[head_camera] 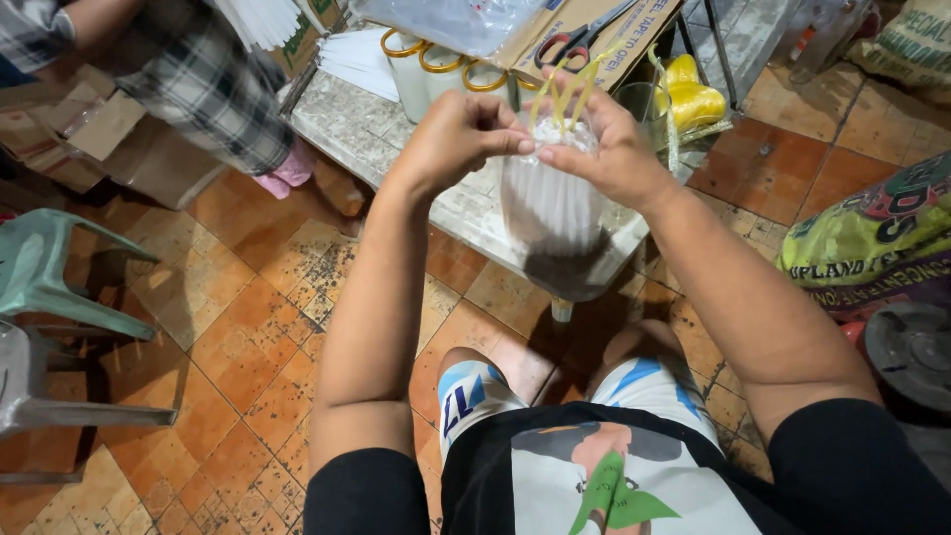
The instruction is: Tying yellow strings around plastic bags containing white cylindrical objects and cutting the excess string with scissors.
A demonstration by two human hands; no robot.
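Note:
A clear plastic bag packed with white stick-shaped items (548,203) hangs upright in front of me over the low table's edge. My left hand (458,139) and my right hand (606,147) both pinch its gathered top. Thin yellow strands (570,91) rise from between my fingers at the bag's neck. Both hands are closed on the strands and the bag's top.
The low marble-patterned table (396,139) carries white bundles ringed with yellow bands (428,64), a cardboard box with scissors (567,45) and a yellow twine roll (690,94). A person in plaid sits at upper left. A green plastic chair (50,277) is left, printed sacks (872,238) right.

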